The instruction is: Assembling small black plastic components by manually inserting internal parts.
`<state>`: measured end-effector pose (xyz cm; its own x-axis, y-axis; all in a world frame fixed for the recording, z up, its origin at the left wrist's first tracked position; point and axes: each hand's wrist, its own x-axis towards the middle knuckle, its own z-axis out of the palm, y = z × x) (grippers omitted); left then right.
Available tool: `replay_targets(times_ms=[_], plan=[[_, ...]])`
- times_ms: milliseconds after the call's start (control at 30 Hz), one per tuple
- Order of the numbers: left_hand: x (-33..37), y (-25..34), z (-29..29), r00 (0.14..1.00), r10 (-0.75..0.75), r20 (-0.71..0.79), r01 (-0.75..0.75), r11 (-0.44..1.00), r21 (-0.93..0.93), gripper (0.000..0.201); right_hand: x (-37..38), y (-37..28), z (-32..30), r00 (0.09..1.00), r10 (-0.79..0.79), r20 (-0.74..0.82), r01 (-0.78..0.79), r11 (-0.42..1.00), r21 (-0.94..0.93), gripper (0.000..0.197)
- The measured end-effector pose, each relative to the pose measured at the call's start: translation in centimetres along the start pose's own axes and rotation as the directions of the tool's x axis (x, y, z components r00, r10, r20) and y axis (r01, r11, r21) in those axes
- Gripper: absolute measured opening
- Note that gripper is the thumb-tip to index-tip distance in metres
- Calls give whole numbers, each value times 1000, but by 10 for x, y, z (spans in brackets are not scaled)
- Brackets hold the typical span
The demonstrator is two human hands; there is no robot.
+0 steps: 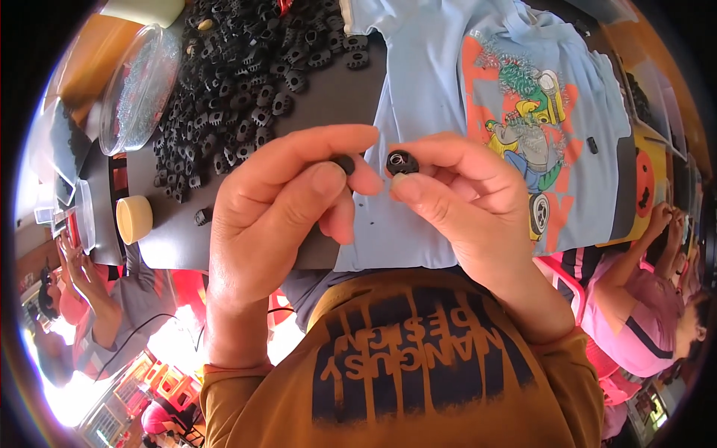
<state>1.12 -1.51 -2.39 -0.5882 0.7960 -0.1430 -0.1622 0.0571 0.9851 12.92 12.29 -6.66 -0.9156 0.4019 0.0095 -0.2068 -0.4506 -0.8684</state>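
Note:
Between the thumb and fingers of my left hand [280,190] is a small round black plastic piece [343,163], partly covered by the fingertips. My right hand [470,190] pinches a black cord lock body [402,162] with a metal spring coil showing in its opening. The two parts are apart, held level with each other above a light blue T-shirt [418,82] spread on the dark table [328,97]. Small metal springs [515,63] lie scattered on the shirt's print.
A big heap of black plastic cord lock parts [246,89] covers the table's left. Beside it stand a clear tub [108,112] of springs and a yellow cup [134,219]. People sit at both sides, one in a pink shirt [635,313] at the right.

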Motion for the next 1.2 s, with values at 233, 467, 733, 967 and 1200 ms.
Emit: replay_targets(times_ms=[233, 467, 733, 967, 1200], plan=[[8, -2, -2, 998, -53, 31, 53, 998, 27, 21, -2, 2, -4, 999, 39, -4, -39, 997, -59, 18], [4, 0, 5, 974, 218, -53, -207, 965, 161, 15, 0, 1, -3, 1000, 21, -3, -22, 998, -58, 19], [4, 4, 7, 999, -23, 27, 24, 998, -50, 16, -3, 6, -5, 997, -76, 32, 80, 984, -161, 19], [7, -1, -2, 991, -85, 106, 86, 996, -5, 17, -7, 2, -9, 995, -28, 100, 51, 971, -233, 23], [10, 8, -4, 967, -211, 143, 208, 977, 39, 14, -10, 4, -5, 997, -12, 81, 31, 970, -242, 21]])
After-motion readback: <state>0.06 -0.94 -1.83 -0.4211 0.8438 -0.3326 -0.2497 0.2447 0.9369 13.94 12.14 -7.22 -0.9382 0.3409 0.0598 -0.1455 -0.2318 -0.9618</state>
